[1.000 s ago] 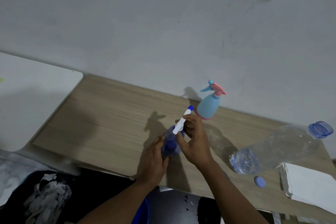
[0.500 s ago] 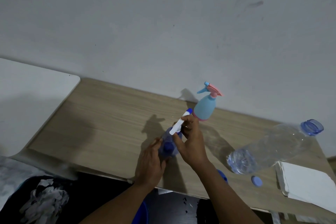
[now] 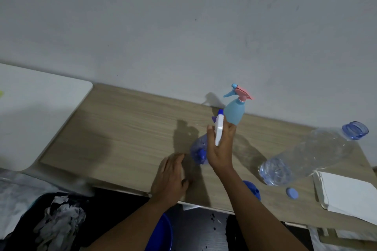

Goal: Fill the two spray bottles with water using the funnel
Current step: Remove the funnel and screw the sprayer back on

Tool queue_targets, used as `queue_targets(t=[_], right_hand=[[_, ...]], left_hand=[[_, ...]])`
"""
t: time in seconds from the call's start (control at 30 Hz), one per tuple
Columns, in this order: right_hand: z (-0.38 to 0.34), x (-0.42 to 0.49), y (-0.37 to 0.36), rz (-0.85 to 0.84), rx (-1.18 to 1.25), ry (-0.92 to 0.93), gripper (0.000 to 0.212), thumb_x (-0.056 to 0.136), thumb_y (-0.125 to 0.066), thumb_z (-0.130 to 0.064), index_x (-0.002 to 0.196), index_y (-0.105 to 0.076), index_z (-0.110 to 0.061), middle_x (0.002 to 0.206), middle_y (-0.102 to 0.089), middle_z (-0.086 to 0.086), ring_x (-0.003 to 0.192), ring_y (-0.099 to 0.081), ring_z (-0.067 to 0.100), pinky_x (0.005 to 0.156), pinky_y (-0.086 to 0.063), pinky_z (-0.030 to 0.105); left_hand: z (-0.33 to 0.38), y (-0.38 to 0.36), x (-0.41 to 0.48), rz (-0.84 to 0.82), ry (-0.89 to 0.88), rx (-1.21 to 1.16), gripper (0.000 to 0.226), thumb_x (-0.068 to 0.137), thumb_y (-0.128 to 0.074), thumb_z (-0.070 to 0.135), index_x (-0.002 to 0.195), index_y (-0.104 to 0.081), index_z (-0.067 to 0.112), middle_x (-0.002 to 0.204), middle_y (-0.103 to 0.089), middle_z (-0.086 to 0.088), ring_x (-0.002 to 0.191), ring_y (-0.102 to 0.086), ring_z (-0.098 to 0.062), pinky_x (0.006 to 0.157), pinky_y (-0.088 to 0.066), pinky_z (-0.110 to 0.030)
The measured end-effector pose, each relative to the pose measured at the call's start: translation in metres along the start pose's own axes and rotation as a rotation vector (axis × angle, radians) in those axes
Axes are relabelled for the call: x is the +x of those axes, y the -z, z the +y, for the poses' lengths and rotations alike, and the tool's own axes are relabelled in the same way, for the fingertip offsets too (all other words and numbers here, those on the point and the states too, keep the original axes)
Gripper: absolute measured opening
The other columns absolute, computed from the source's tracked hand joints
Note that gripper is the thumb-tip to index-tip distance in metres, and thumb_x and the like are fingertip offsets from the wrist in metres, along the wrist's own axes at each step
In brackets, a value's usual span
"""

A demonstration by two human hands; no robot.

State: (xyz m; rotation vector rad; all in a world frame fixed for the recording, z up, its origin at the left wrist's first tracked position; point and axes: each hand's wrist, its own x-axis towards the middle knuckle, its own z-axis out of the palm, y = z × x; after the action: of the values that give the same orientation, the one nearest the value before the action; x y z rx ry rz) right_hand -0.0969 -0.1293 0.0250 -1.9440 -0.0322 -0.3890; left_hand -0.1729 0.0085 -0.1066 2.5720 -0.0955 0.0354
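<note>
Sprayer (image 3: 219,130) just came off: our right hand (image 3: 221,149) grips it just above the blue bottle (image 3: 197,151), left hand (image 3: 171,177) has let go, open beside it; neck looks clear, funnel (image 3: 253,189) sits right of it.

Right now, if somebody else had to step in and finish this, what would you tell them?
Left hand: open, holds nothing, next to the dark blue spray bottle.
Right hand: holds the white spray head, apparently lifted off that bottle.
Light blue spray bottle stands at the back, head still on.
Funnel, partly hidden, lies nearest the person.
Big water bottle lies uncapped, its cap beside it.
Done: one bottle opened.
Left: set the funnel, pour, then do the second bottle.
</note>
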Motion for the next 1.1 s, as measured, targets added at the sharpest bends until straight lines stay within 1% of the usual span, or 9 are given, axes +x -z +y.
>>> queue_targets(t=[0.07,0.13,0.23,0.3,0.43,0.53,0.67,0.8,1.1], right_hand=[[0.003,0.008,0.013,-0.041,0.059,-0.021,0.029,0.101,-0.053,-0.013,0.116,-0.05,-0.038,0.108,-0.058,0.006,0.097,-0.062,0.005,0.082,-0.049,0.018],[0.005,0.017,0.03,-0.08,0.121,-0.117,0.02,0.101,-0.051,-0.012,0.112,-0.058,-0.028,0.09,-0.069,0.005,0.082,-0.072,0.018,0.072,-0.057,0.027],[0.005,0.03,0.054,-0.123,0.131,-0.259,0.015,0.102,-0.045,-0.011,0.106,-0.058,-0.005,0.083,-0.069,0.021,0.064,-0.072,0.033,0.062,-0.054,0.042],[0.002,0.032,0.068,-0.196,0.116,-0.37,0.03,0.104,-0.044,-0.025,0.106,-0.058,0.003,0.091,-0.068,0.028,0.06,-0.07,0.039,0.061,-0.051,0.044],[-0.002,0.021,0.091,-0.401,-0.002,-0.502,0.053,0.104,-0.042,-0.049,0.108,-0.063,-0.001,0.097,-0.073,0.014,0.059,-0.069,0.034,0.054,-0.05,0.035],[-0.002,0.013,0.101,-0.46,-0.046,-0.519,0.057,0.104,-0.039,-0.051,0.107,-0.062,0.001,0.092,-0.073,0.018,0.057,-0.068,0.031,0.054,-0.05,0.035],[-0.002,0.004,0.109,-0.517,-0.106,-0.535,0.058,0.104,-0.038,-0.051,0.108,-0.062,0.001,0.086,-0.074,0.018,0.059,-0.07,0.038,0.063,-0.056,0.049],[-0.005,-0.004,0.109,-0.596,-0.158,-0.593,0.063,0.1,-0.039,-0.058,0.101,-0.062,0.0,0.082,-0.076,0.013,0.058,-0.072,0.039,0.053,-0.054,0.035],[0.001,-0.016,0.103,-0.619,-0.193,-0.606,0.064,0.092,-0.043,-0.067,0.102,-0.06,-0.006,0.081,-0.076,0.014,0.057,-0.072,0.038,0.052,-0.052,0.031]], left_hand=[[-0.019,0.008,-0.005,0.009,-0.012,0.165,0.082,0.085,-0.045,0.07,0.15,-0.031,0.022,0.155,-0.037,0.002,0.147,-0.024,-0.018,0.121,-0.012,-0.045],[-0.038,0.02,-0.011,-0.025,0.052,0.246,0.092,0.08,-0.034,0.085,0.152,-0.029,0.029,0.161,-0.022,0.01,0.15,-0.008,-0.014,0.119,0.002,-0.049],[-0.055,0.032,-0.012,-0.147,0.089,0.312,0.104,0.069,-0.019,0.098,0.155,-0.01,0.038,0.163,0.004,0.017,0.149,0.015,-0.011,0.115,0.015,-0.052],[-0.054,0.036,-0.009,-0.205,0.104,0.308,0.109,0.065,-0.016,0.1,0.155,-0.004,0.04,0.163,0.01,0.017,0.148,0.02,-0.012,0.113,0.017,-0.054],[-0.053,0.036,-0.005,-0.264,0.125,0.269,0.112,0.061,-0.019,0.103,0.153,0.005,0.042,0.162,0.015,0.017,0.147,0.023,-0.013,0.111,0.019,-0.056],[-0.056,0.036,-0.004,-0.297,0.133,0.258,0.114,0.059,-0.018,0.104,0.151,0.011,0.044,0.16,0.02,0.019,0.145,0.028,-0.011,0.109,0.022,-0.056],[-0.055,0.035,-0.003,-0.321,0.139,0.255,0.116,0.057,-0.019,0.105,0.151,0.014,0.044,0.16,0.022,0.019,0.143,0.031,-0.011,0.108,0.022,-0.057],[-0.053,0.037,-0.003,-0.328,0.141,0.247,0.117,0.056,-0.019,0.105,0.151,0.014,0.044,0.16,0.022,0.018,0.144,0.029,-0.013,0.11,0.02,-0.058],[-0.053,0.038,-0.004,-0.31,0.136,0.243,0.118,0.056,-0.02,0.105,0.151,0.011,0.044,0.16,0.021,0.018,0.144,0.029,-0.012,0.111,0.019,-0.058]])
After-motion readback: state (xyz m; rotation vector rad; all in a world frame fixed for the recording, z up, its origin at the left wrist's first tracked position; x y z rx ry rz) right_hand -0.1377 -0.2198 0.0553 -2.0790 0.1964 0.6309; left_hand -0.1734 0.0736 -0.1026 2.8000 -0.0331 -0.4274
